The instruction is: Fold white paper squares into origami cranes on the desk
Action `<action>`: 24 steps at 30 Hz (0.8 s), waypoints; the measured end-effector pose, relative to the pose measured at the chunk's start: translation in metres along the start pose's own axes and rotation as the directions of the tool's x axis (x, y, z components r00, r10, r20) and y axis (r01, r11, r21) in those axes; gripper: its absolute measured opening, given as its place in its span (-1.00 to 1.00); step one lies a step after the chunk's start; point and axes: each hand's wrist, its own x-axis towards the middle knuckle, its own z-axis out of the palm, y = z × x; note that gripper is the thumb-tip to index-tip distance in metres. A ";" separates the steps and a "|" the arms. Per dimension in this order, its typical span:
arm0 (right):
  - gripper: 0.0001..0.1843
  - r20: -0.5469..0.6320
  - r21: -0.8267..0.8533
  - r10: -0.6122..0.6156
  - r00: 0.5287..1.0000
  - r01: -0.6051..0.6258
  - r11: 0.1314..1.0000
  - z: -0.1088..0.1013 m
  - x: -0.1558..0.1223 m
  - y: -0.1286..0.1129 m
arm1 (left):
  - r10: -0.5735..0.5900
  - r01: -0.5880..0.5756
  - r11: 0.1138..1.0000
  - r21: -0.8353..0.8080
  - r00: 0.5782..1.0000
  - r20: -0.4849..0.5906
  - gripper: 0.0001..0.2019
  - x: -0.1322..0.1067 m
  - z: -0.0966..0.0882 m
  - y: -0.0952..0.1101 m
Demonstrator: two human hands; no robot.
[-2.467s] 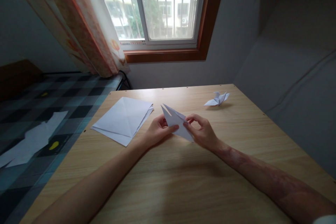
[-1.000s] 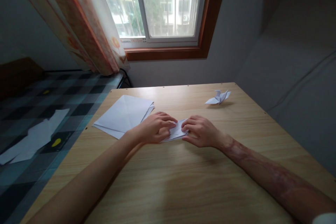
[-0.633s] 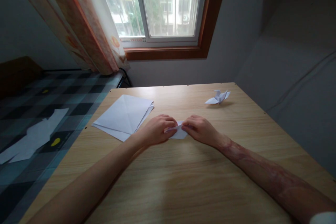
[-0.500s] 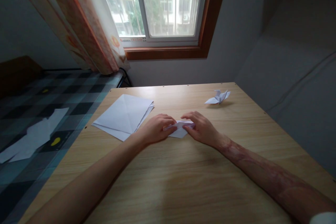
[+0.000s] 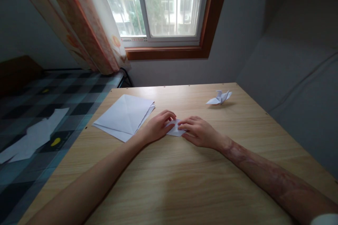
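A small folded white paper [image 5: 175,132] lies on the wooden table between my two hands. My left hand [image 5: 158,126] grips its left side, thumb on top and fingers curled behind. On the other side, my right hand [image 5: 198,132] has its fingertips pressed on the paper's right part, with the thumb at the near right edge. The fingers hide both ends, so the full shape of the fold cannot be made out. Beyond my right hand stands a finished-looking paper crane [image 5: 219,97], wings spread, touched by neither hand.
Large creased white sheets [image 5: 126,112] lie stacked on the table [image 5: 185,182], left of my left hand. Cut white paper [image 5: 37,135] rests on a checked bed [image 5: 16,190] at the left. A window [image 5: 169,7] and curtain [image 5: 87,21] are behind the table.
The raised part of the paper now lies flatter. My right hand's fingers have shifted left and down onto it, while my left fingers have moved slightly up. The crane and stacked sheets are unchanged.
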 end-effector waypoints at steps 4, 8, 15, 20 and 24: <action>-0.77 0.004 0.005 0.017 1.000 -0.017 1.000 0.001 -0.001 0.001 | 0.170 -0.176 0.967 0.186 0.984 0.046 -0.82 0.001 -0.005 -0.006; -0.79 0.010 -0.013 0.018 1.000 -0.017 1.000 0.002 0.000 0.001 | 0.255 -0.294 0.935 0.200 0.946 0.202 -0.80 0.001 -0.014 -0.006; -0.77 -0.003 -0.043 -0.010 1.000 0.010 0.999 0.000 0.000 -0.001 | 0.331 -0.428 0.854 0.295 0.885 0.327 -0.84 0.003 -0.027 0.008; -0.74 0.005 -0.065 -0.021 1.000 0.021 0.998 0.000 0.000 -0.001 | 0.325 -0.445 0.830 0.338 0.876 0.357 -0.83 0.005 -0.035 0.012; -0.77 -0.009 -0.075 -0.025 1.000 0.024 0.997 0.002 0.000 0.000 | 0.227 -0.371 0.861 0.349 0.893 0.389 -0.67 0.004 -0.039 0.016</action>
